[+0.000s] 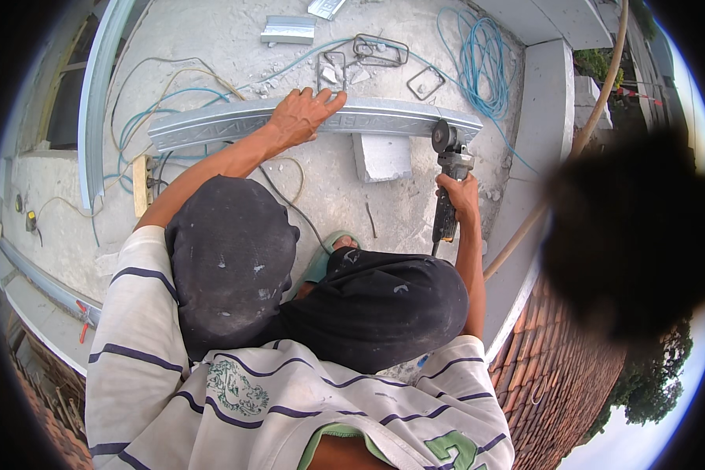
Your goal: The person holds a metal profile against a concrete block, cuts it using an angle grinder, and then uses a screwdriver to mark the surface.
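A long galvanized metal profile (368,116) lies crosswise ahead of me, partly on a pale concrete block (382,160). My left hand (301,113) grips its top edge with curled fingers, left of the block. In my right hand (458,192) is a black and silver angle grinder (445,211), held upright in the picture. The grinder's disc (445,137) is at the profile's right part; whether it touches the metal I cannot tell. Its cord trails down behind my bent right leg.
Blue hose coils (478,70), wire rings (380,50), metal offcuts (287,30), loose cables and a wooden board (141,186) lie around. An upright metal channel (94,102) is at left. A concrete ledge (525,141), bamboo pole (603,86) and tiled roof (548,360) border the right. A dark blur hides the far right.
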`<state>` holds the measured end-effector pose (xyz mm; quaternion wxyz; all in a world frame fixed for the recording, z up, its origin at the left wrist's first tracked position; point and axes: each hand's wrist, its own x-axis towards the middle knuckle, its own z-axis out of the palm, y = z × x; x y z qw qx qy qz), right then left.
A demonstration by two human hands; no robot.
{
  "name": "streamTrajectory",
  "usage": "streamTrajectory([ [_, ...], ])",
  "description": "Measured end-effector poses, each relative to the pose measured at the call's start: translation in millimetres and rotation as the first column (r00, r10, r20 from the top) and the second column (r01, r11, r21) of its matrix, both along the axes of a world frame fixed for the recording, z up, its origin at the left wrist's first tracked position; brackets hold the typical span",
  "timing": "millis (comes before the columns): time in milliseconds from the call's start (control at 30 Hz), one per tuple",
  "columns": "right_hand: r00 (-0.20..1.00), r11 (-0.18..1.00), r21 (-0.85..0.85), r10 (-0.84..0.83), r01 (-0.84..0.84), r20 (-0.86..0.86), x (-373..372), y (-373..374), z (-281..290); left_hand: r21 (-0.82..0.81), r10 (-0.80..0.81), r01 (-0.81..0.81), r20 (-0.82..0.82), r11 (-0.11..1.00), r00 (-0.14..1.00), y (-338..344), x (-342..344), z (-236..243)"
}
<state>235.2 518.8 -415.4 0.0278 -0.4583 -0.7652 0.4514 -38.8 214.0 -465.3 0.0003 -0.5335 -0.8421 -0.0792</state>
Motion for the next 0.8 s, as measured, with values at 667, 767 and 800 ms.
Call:
streamTrajectory([
  [667,1.0,1.0,-0.023,-0.009,0.008,-0.017,1.5,-3.5,-0.9,0.006,-0.005,0.005,0.018,1.0,1.0,-0.5,-1.1,0.7],
  [767,1.0,1.0,-0.022,-0.013,0.013,-0.027,1.3,-3.3,-1.8,-0.004,-0.004,0.004,0.025,1.0,1.0,0.3,-1.0,0.5],
  [800,1.0,1.0,-0.021,-0.012,0.012,-0.021,1.8,-2.8,-1.9,-0.004,-0.005,0.005,0.03,1.0,1.0,0.4,-1.1,0.7],
])
